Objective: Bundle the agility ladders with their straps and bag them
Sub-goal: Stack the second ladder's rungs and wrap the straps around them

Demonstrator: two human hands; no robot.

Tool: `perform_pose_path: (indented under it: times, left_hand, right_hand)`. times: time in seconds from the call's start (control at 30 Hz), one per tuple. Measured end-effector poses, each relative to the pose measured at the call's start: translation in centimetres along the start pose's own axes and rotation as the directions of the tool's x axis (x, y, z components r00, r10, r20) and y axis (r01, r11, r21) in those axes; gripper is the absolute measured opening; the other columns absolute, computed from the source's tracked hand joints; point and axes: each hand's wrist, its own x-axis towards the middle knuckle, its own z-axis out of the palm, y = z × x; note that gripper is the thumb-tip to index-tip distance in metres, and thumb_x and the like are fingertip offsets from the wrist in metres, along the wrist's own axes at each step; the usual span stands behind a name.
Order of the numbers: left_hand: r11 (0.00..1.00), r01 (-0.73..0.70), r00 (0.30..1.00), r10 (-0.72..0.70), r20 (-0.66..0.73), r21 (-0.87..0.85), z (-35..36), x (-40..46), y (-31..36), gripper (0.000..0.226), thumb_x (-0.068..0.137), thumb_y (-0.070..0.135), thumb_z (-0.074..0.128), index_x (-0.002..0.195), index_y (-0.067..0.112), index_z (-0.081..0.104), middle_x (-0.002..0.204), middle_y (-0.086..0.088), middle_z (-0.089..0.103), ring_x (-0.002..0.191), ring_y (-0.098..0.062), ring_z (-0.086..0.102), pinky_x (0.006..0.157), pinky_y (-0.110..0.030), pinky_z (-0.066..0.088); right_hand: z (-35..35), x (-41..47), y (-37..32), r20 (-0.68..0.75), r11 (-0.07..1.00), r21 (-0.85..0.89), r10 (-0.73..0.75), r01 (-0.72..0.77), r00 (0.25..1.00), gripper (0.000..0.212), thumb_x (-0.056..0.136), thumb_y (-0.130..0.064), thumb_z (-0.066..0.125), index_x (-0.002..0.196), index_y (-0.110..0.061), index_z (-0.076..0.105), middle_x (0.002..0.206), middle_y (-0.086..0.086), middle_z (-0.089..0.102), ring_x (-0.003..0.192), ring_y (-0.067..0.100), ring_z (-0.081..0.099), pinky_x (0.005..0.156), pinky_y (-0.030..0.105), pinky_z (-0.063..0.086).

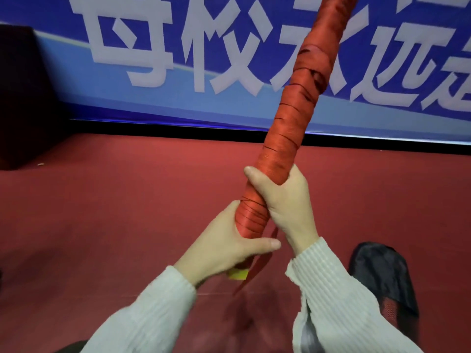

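Nearest the camera, two pale ribbed sleeves (153,309) reached forward, one to each hand. At the lower right, just beside the right sleeve, one black bag (382,273) lay crumpled on the red floor (114,212); part of it looked like mesh, and its mouth and contents could not be made out, so whether it held anything could not be told.

The left hand (224,245) was clamped round the bottom end of the ladder bundle (283,138), thumb laid across the front. Below that hand a bit of yellow (238,273) stuck out, and one loose strap tail (257,268) of the same orange-red hung down beside it. The right hand (283,197) gripped the bundle just above the left, thumb pointing up and to the left over the wrapping, fingers curled behind. The two hands sat close together, one above the other, nearly touching.

One bundle was in view: a long rod-like roll wound round and round with orange-red strap, held off the floor and tilted up toward the right, its top running out past the upper edge of the picture. The windings lay tight and even near the hands and looser and more crossed higher up.

Farther off, the floor ended at a black strip (178,127) along the foot of one blue banner (153,47) with large white characters. At the far left stood one dark boxy shape (23,98), too dim to identify.
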Motion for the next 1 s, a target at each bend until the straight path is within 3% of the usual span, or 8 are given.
perform_pose_path:
  times: [0.1,0.2,0.37,0.47,0.53,0.7,0.87,1.0]
  left_hand:
    - [0.982,-0.030,0.992,0.053,0.118,-0.184,0.3,-0.6,0.0,0.035,0.074,0.014,0.086,0.101,0.014,0.064,0.074,0.003,0.064,0.062,-0.014,0.061,0.063,-0.033,0.052]
    - [0.780,0.243,0.896,0.047,0.441,-0.577,-0.9,-1.5,0.4,0.031,0.076,0.011,0.079,0.106,0.014,0.070,0.081,-0.009,0.062,0.062,-0.022,0.066,0.061,-0.031,0.056]
    - [1.000,-0.006,0.991,0.007,-0.134,0.010,0.7,-0.2,-0.3,0.044,0.071,0.028,0.093,0.101,0.026,0.060,0.070,0.004,0.062,0.052,-0.017,0.059,0.048,-0.037,0.048]
    - [0.914,0.060,0.988,0.003,0.155,-0.402,0.0,-0.7,0.0,0.036,0.075,0.009,0.085,0.101,0.012,0.061,0.071,-0.002,0.059,0.054,-0.016,0.055,0.055,-0.030,0.049]
    - [0.859,0.136,0.961,0.007,0.277,-0.494,-1.0,-0.9,0.4,0.038,0.074,0.012,0.084,0.104,0.009,0.061,0.074,-0.004,0.061,0.057,-0.018,0.057,0.058,-0.029,0.051]
    - [0.997,-0.027,0.981,0.041,-0.187,0.078,1.0,0.2,-0.6,0.051,0.066,0.032,0.092,0.105,0.033,0.059,0.073,0.011,0.066,0.056,-0.014,0.059,0.054,-0.031,0.046]
    - [0.859,0.158,0.942,0.017,0.336,-0.487,-1.1,-1.0,0.3,0.040,0.071,0.011,0.083,0.103,0.005,0.060,0.075,-0.007,0.062,0.059,-0.022,0.063,0.059,-0.033,0.054]
    - [0.999,0.012,0.991,-0.005,-0.133,0.053,-0.2,-0.4,0.1,0.048,0.072,0.030,0.091,0.106,0.031,0.058,0.076,0.005,0.067,0.054,-0.021,0.064,0.049,-0.037,0.051]
  right_hand:
    - [-0.7,-0.3,-0.5,0.268,0.945,0.322,-0.028,-0.062,0.963,0.060,0.065,-0.050,0.085,0.106,-0.013,0.060,0.089,0.021,0.074,0.071,0.017,0.071,0.064,0.031,0.056]
    - [-0.5,-0.8,-0.5,0.420,0.910,0.374,0.005,-0.178,0.908,0.050,0.070,-0.046,0.081,0.108,-0.016,0.068,0.091,0.021,0.076,0.072,0.020,0.071,0.063,0.032,0.058]
    - [0.3,-0.2,0.4,0.030,0.999,-0.034,0.001,0.000,1.000,0.048,0.068,-0.051,0.081,0.093,-0.013,0.064,0.082,0.008,0.074,0.075,0.021,0.068,0.074,0.054,0.057]
    - [-0.5,-0.5,-0.1,0.313,0.922,0.333,0.091,-0.199,0.945,0.065,0.070,-0.046,0.076,0.121,-0.011,0.055,0.097,0.022,0.076,0.076,0.032,0.066,0.068,0.045,0.052]
    - [-0.3,-0.7,-0.2,0.310,0.945,0.279,0.078,-0.169,0.948,0.056,0.068,-0.045,0.077,0.111,-0.013,0.059,0.089,0.018,0.076,0.073,0.028,0.067,0.067,0.047,0.050]
    - [0.4,0.0,0.2,0.011,1.000,0.020,-0.023,0.022,1.000,0.056,0.062,-0.046,0.085,0.104,-0.015,0.062,0.083,0.001,0.074,0.076,0.015,0.070,0.073,0.037,0.056]
    - [-0.7,-0.8,-0.5,0.403,0.925,0.319,0.063,-0.205,0.913,0.046,0.074,-0.032,0.077,0.110,-0.005,0.064,0.089,0.020,0.076,0.077,0.021,0.073,0.067,0.032,0.058]
    - [0.3,-0.3,0.2,0.080,1.000,0.008,0.025,-0.026,0.996,0.049,0.070,-0.042,0.084,0.087,0.001,0.067,0.087,0.022,0.073,0.074,0.020,0.068,0.074,0.051,0.057]
